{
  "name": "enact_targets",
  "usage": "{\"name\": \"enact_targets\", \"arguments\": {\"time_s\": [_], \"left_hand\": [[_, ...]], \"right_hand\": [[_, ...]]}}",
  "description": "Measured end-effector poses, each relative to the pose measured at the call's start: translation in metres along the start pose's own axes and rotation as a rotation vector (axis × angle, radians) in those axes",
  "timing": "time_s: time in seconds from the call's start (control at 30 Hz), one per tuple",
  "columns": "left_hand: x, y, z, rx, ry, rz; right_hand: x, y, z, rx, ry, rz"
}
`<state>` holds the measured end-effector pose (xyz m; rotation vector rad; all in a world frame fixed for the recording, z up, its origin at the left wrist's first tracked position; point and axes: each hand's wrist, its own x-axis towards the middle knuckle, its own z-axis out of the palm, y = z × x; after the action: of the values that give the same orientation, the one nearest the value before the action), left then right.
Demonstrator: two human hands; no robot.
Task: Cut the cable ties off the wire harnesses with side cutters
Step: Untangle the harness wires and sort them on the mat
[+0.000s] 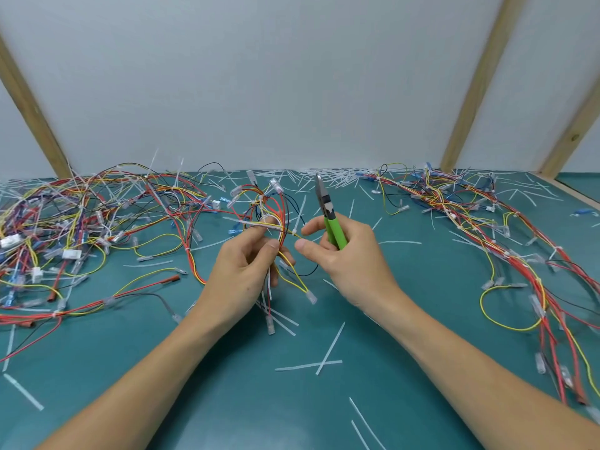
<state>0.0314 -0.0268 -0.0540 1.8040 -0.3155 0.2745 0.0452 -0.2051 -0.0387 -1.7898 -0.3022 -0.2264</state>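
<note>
a thin bundle of red, yellow, white and black wires, the harness [276,219], is held above the middle of the bench [227,401], a smooth teal mat. it is pinched by the left hand [242,271], thumb and fingers curled round the strands, with clear plastic terminals hanging below the palm. side cutters [328,216] with glossy green handles and dark pointed steel blades are gripped upright in the right hand [341,251], whose thumb and forefinger reach toward a yellow wire at a small white cable tie [294,231]; whether that wire is touched cannot be told. whether the blades are parted cannot be told either.

a dense tangled heap of wires [81,219] with white connectors lies on the left, and a long loose run of wires [506,241] on the right. flat, translucent white tie offcuts [311,365] are scattered over the mat, thickest along the pale back wall [292,76], which is framed by bare wooden battens [477,86].
</note>
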Motion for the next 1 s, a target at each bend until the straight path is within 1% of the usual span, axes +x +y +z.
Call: {"name": "enact_targets", "arguments": {"time_s": [0.17, 0.3, 0.5, 0.7, 0.77, 0.83, 0.93, 1.0], "left_hand": [[0.0008, -0.0004, 0.0014, -0.014, -0.003, 0.009], [-0.0010, 0.0003, 0.0015, 0.003, -0.016, 0.023], [-0.0011, 0.0027, 0.0027, 0.040, 0.003, 0.025], [-0.0020, 0.0044, 0.0024, 0.083, -0.001, 0.013], [-0.0012, 0.0043, 0.0016, 0.074, -0.019, -0.001], [-0.0010, 0.0044, 0.0014, 0.084, -0.047, -0.039], [-0.0030, 0.0048, 0.0024, 0.190, -0.140, -0.057], [-0.0057, 0.0046, 0.0032, 0.308, -0.208, -0.039]], "right_hand": [[-0.0003, -0.0046, -0.0001, 0.077, -0.028, -0.011], [-0.0006, -0.0035, 0.0008, 0.063, -0.023, -0.034], [-0.0001, -0.0055, 0.0009, 0.018, 0.118, -0.159], [0.0047, 0.0007, -0.0018, 0.034, 0.191, -0.076], [0.0050, 0.0018, -0.0018, 0.042, 0.196, -0.065], [0.0038, 0.0002, -0.0017, 0.030, 0.206, -0.111], [0.0013, -0.0059, -0.0024, 0.008, 0.254, -0.227], [0.0017, -0.0078, -0.0039, -0.001, 0.293, -0.269]]}}
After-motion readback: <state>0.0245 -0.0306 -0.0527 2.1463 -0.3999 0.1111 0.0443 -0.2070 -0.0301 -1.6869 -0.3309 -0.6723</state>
